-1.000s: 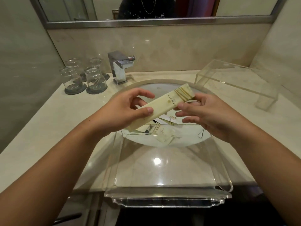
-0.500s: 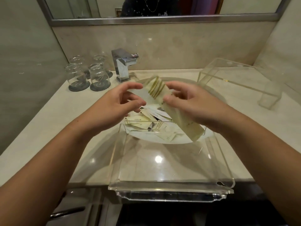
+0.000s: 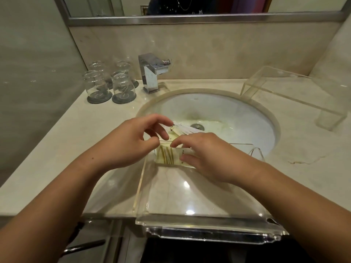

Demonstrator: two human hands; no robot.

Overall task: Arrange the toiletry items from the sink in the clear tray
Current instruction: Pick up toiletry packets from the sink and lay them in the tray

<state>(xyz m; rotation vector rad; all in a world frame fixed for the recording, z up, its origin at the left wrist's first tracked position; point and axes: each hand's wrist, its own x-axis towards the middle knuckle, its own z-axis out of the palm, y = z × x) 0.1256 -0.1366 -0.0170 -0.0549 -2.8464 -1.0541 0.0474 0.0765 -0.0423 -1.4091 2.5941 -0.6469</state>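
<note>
Whereas 1 s ago both hands held the striped packet (image 3: 168,157) aloft, it's now in far-left corner of the clear tray (image 3: 199,202): R hand (image 3: 212,158) pinches it, L hand (image 3: 131,143) curled beside, grip unclear. More packets (image 3: 187,129) lie beyond tray.

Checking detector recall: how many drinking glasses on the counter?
4 inverted glasses: front-left, front-right, back-left, back-right, all left of the faucet. None seem hidden.

Beige marble counter (image 3: 57,145), stone wall (image 3: 209,50), framed mirror (image 3: 114,6)
</note>
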